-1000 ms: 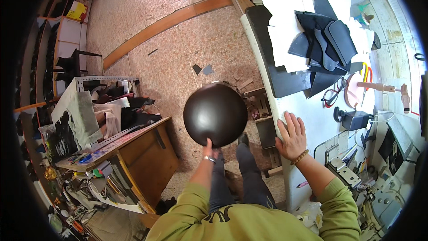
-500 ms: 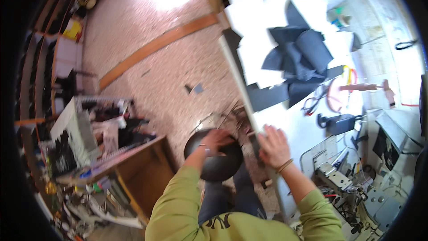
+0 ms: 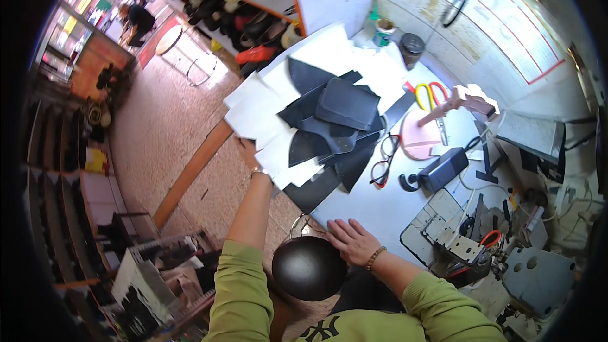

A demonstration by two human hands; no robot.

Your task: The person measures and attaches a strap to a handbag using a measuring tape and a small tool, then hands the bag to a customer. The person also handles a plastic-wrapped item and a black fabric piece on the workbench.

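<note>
My left hand [image 3: 248,154] reaches forward to the left edge of the white sheets [image 3: 250,104], where the sheets partly hide it and its fingers do not show clearly. On top of the sheets lies a pile of black cut pieces [image 3: 347,102], some flat and some curved. With fingers stretched out, my right hand [image 3: 356,242] rests flat at the near edge of the white table [image 3: 373,215], holding nothing. Just beside it, below the table's edge, is the round dark seat of a stool [image 3: 309,269].
Eyeglasses [image 3: 386,161], a pink lamp [image 3: 421,136], yellow-handled scissors [image 3: 430,95] and a black adapter [image 3: 443,170] lie on the table. A sewing machine [image 3: 456,231] stands to the right. Shelves of shoes [image 3: 253,28] rise behind. Far left, a person [image 3: 136,24] is near another stool [image 3: 169,41].
My left hand has left the stool seat and moved forward to the sheets. My right hand stays at the table edge. The view has turned right, bringing the wall and table more into sight.
</note>
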